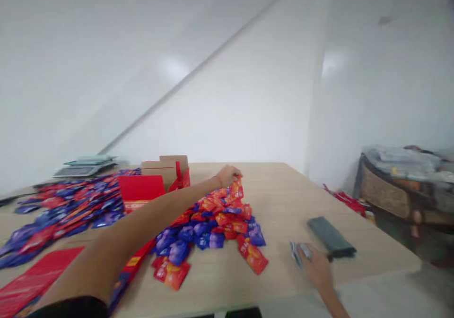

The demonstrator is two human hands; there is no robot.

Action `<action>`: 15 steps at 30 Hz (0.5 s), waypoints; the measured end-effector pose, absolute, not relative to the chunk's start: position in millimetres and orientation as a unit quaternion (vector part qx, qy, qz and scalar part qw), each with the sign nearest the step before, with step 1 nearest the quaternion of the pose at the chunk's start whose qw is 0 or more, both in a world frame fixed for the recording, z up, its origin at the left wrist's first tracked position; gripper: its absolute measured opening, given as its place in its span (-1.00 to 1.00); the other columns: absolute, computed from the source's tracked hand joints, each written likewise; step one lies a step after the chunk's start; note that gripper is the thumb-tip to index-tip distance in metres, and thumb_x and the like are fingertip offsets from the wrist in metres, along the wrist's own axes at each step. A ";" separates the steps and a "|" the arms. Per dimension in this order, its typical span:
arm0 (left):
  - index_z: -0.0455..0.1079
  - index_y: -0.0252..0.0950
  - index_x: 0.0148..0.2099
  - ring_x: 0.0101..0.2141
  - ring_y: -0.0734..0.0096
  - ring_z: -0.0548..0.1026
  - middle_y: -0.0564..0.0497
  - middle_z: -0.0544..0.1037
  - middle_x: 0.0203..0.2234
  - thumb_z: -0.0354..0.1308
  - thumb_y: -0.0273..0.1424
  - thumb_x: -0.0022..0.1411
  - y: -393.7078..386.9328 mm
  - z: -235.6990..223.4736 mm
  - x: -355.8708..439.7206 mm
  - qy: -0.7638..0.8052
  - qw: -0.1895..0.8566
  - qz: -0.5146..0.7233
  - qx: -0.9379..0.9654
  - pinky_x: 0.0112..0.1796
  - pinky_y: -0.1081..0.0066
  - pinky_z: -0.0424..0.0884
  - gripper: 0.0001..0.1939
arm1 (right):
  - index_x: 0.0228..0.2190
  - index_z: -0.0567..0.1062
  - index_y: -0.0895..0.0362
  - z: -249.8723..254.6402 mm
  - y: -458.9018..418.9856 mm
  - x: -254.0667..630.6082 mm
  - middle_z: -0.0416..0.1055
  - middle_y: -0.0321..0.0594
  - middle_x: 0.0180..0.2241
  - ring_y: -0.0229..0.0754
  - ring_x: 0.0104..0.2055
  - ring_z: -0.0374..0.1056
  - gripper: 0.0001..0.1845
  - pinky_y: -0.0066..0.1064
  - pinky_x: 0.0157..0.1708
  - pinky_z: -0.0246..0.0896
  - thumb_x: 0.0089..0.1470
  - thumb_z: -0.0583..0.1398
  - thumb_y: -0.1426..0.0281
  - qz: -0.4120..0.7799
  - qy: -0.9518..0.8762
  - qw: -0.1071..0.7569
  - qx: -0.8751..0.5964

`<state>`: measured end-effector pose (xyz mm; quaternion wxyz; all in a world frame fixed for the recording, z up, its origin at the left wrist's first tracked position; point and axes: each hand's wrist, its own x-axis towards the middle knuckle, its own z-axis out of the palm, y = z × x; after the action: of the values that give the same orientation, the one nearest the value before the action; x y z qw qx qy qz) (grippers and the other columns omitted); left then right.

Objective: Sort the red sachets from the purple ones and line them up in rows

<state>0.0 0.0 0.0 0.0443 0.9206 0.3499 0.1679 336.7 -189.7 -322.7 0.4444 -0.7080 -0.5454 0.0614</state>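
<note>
While a red packet (237, 189) with illegible pale lettering is pinched by the left fingers (233, 171), a blurred grey item (296, 253) is clamped in the right fingers (315, 255).

Orange-red with paler print is recorded on the packet (237, 189) raised at centre. In the central heap (227, 219), orange-red is mixed with violet-blue. In the spread at left (80, 207), red and blue are interleaved in streaks. The cartons (141, 186) are faced in red, with plain brown shown on the farther flaps (159, 169). Glossy red is noted on the near-left sheet (39, 273), dark grey-green on the flat item (331, 237) at right. The table (273, 200) is toned pale beige; the white far wall (227, 110) is crossed by a grey diagonal strip (198, 70).
</note>
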 end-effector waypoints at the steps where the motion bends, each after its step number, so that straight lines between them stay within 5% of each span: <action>1: 0.48 -0.34 -0.01 -0.07 0.24 0.56 -0.06 0.57 -0.09 0.26 -0.28 0.39 -11.3 -5.1 -11.8 0.363 0.042 0.171 0.915 -0.02 0.10 0.54 -0.76 | -0.21 0.65 0.16 -319.9 -191.0 336.0 0.65 0.00 -0.18 0.13 -0.10 0.55 -0.33 -0.25 -0.12 0.34 0.15 0.03 -0.11 0.066 -0.550 0.446 -0.703; 9: 0.48 -0.36 -0.09 -0.28 0.37 0.58 0.02 0.59 -0.26 0.28 -0.23 0.38 -116.0 -64.2 -84.0 0.399 0.022 0.126 0.908 -0.22 0.29 0.58 -0.73 | -0.26 0.65 0.13 -315.3 -195.4 335.5 0.65 0.01 -0.27 0.18 -0.16 0.55 -0.32 -0.23 -0.22 0.33 0.08 0.05 -0.16 0.055 -0.535 0.427 -0.727; 15: 0.48 -0.35 -0.16 -0.18 0.31 0.57 0.00 0.58 -0.25 0.22 -0.37 0.42 -181.1 -124.3 -91.8 0.394 -0.095 0.066 0.912 -0.09 0.16 0.55 -0.86 | -0.25 0.67 0.14 -313.4 -198.3 339.1 0.64 0.02 -0.29 0.21 -0.17 0.54 -0.31 -0.21 -0.25 0.32 0.05 0.06 -0.16 0.050 -0.527 0.411 -0.742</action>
<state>-91.8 -181.1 -124.3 -0.0945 0.9118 0.3942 0.0655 339.1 -198.3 -313.4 0.4112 -0.7419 -0.5272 0.0502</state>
